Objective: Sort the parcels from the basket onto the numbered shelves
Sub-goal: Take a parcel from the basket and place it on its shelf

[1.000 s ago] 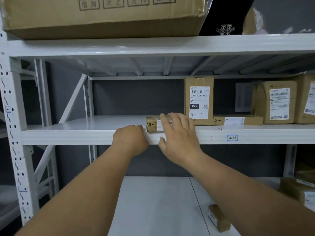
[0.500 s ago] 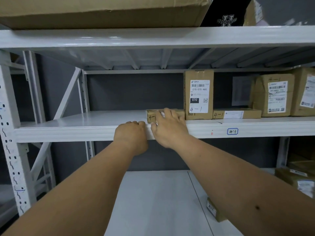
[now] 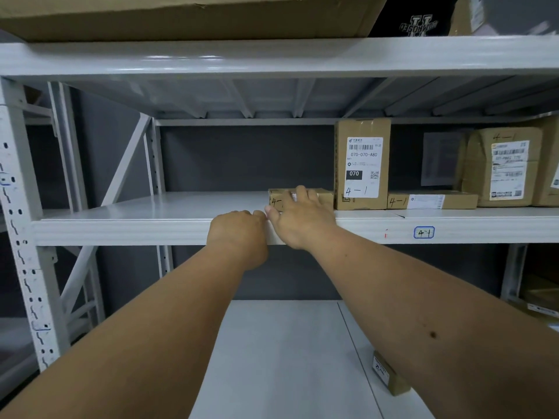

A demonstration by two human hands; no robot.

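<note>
1. While your right hand [image 3: 298, 220] rests its fingers on the flat parcel [image 3: 323, 197] marked 4-, that parcel lies on the 4-1 shelf [image 3: 151, 231], touching the upright parcel [image 3: 362, 163] at 3 o'clock.
2. Your left hand [image 3: 237, 234] is curled at the shelf edge, holding nothing.

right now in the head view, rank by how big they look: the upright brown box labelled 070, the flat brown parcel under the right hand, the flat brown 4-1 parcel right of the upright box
1. Upright brown box labelled 070: largest.
2 and 3. Flat brown 4-1 parcel right of it and flat brown parcel under the right hand: unranked, since the right hand covers much of the latter.
</note>
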